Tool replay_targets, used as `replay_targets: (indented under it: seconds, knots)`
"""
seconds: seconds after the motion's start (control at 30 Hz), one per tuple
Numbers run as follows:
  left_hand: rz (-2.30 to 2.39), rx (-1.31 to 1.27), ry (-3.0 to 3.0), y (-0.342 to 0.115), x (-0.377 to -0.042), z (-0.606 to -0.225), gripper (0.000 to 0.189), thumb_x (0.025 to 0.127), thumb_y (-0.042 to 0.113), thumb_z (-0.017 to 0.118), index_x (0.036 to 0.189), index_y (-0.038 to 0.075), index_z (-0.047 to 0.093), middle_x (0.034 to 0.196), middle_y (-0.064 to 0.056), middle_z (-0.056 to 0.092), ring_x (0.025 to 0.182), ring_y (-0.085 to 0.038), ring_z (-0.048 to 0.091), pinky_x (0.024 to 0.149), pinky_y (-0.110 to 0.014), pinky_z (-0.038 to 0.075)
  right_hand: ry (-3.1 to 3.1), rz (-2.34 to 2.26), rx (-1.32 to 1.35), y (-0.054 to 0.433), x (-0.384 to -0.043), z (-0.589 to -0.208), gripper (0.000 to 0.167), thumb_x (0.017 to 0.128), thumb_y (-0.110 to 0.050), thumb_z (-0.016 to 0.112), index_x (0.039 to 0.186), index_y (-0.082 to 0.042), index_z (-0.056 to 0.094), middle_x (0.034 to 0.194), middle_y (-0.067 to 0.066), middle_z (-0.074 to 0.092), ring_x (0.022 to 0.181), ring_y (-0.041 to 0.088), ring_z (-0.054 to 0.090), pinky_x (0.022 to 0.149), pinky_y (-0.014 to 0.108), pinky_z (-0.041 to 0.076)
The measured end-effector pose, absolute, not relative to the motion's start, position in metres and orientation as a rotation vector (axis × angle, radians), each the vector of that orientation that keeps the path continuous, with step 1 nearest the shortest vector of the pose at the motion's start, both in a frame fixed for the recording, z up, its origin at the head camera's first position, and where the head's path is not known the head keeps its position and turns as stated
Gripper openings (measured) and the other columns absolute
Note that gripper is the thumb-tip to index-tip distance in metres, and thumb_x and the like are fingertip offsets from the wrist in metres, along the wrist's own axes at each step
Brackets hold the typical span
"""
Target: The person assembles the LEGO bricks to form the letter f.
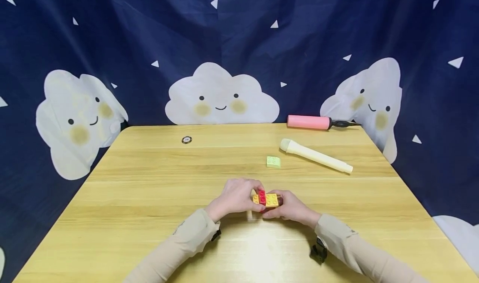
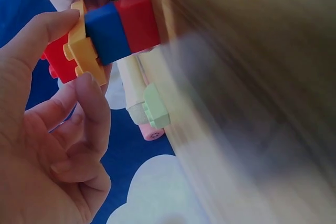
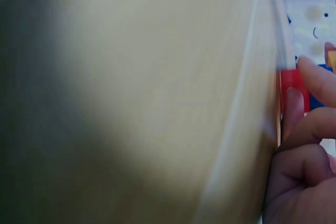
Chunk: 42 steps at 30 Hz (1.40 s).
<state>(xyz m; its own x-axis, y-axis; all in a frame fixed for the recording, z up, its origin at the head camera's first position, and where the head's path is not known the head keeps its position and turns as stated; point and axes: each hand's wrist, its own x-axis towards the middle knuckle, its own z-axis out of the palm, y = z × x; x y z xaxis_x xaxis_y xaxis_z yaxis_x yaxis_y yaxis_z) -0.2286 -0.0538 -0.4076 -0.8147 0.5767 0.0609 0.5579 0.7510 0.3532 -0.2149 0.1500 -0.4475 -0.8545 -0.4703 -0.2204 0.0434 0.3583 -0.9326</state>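
Observation:
In the head view my left hand [image 1: 241, 196] and right hand [image 1: 293, 208] meet at a small stack of toy building bricks. A red brick [image 1: 262, 198] sits crosswise on top of a wider yellow brick [image 1: 272, 200]. The left wrist view shows a blue brick [image 2: 108, 34] beneath the yellow one and another red brick [image 2: 137, 22] at the bottom, close over the table. My left thumb and index finger pinch the stack at the yellow brick. From the other side, my right fingers hold the lower part, around the bottom red brick [image 3: 293, 82] in the right wrist view.
Beyond the hands lies a pale green brick [image 1: 273, 162]. A cream toy microphone [image 1: 316, 156] rests to its right, and a pink hand pump [image 1: 309, 122] lies along the wooden table's [image 1: 149, 216] back edge. A round black-and-white chip [image 1: 186, 140] is at the back left.

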Motion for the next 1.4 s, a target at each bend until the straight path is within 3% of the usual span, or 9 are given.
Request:
replay_targets:
  seconds: [0.27, 0.4, 0.63, 0.77, 1.13, 1.4]
  knots:
    - [0.599, 0.852, 2.898, -0.057, -0.228, -0.41, 0.037, 0.07, 0.048, 0.079, 0.099, 0.027, 0.067, 0.098, 0.015, 0.069, 0.056, -0.003, 0.041, 0.057, -0.025, 0.034, 2.197, -1.451, -0.415, 0.177, -0.231, -0.435, 0.059, 0.076, -0.006, 0.076, 0.126, 0.009, 0.05, 0.075, 0.003, 0.069, 0.051, 0.005, 0.048, 0.044, 0.015, 0.034]
    - [0.626, 0.829, 2.89, -0.058, -0.228, -0.41, 0.04, 0.07, 0.047, 0.079, 0.102, 0.026, 0.068, 0.1, 0.014, 0.069, 0.059, -0.003, 0.042, 0.06, -0.025, 0.034, 2.302, -1.417, -0.352, 0.184, -0.25, -0.426, 0.056, 0.077, -0.008, 0.076, 0.126, 0.005, 0.052, 0.076, 0.005, 0.067, 0.051, 0.007, 0.045, 0.044, 0.016, 0.034]
    - [0.638, 0.819, 2.881, -0.055, -0.226, -0.413, 0.044, 0.07, 0.047, 0.079, 0.106, 0.025, 0.068, 0.102, 0.014, 0.069, 0.068, 0.0, 0.049, 0.062, -0.023, 0.036, 2.596, -1.3, -0.314, 0.184, -0.287, -0.422, 0.055, 0.078, -0.014, 0.077, 0.126, 0.002, 0.055, 0.084, 0.011, 0.068, 0.069, 0.015, 0.058, 0.057, 0.024, 0.045]
    - [0.637, 0.824, 2.887, -0.051, -0.225, -0.416, 0.045, 0.069, 0.048, 0.079, 0.107, 0.026, 0.068, 0.102, 0.015, 0.069, 0.072, 0.0, 0.051, 0.063, -0.022, 0.036, 2.745, -1.212, -0.27, 0.182, -0.302, -0.426, 0.057, 0.077, -0.016, 0.078, 0.127, 0.003, 0.055, 0.085, 0.013, 0.069, 0.072, 0.016, 0.061, 0.062, 0.027, 0.048]
    - [0.685, 0.771, 2.895, -0.049, -0.22, -0.418, 0.04, 0.069, 0.049, 0.079, 0.103, 0.03, 0.068, 0.1, 0.018, 0.068, 0.073, -0.002, 0.05, 0.063, -0.024, 0.036, 2.917, -0.9, -0.226, 0.172, -0.319, -0.435, 0.063, 0.077, -0.027, 0.078, 0.13, -0.004, 0.055, 0.095, 0.012, 0.068, 0.083, 0.022, 0.062, 0.066, 0.03, 0.043]
    - [0.712, 0.749, 2.903, -0.053, -0.22, -0.418, 0.039, 0.068, 0.049, 0.08, 0.101, 0.031, 0.068, 0.099, 0.018, 0.068, 0.073, -0.002, 0.051, 0.064, -0.024, 0.035, 2.891, -0.883, -0.28, 0.162, -0.326, -0.437, 0.054, 0.081, -0.027, 0.076, 0.125, -0.001, 0.058, 0.093, 0.011, 0.066, 0.079, 0.02, 0.057, 0.066, 0.028, 0.042]
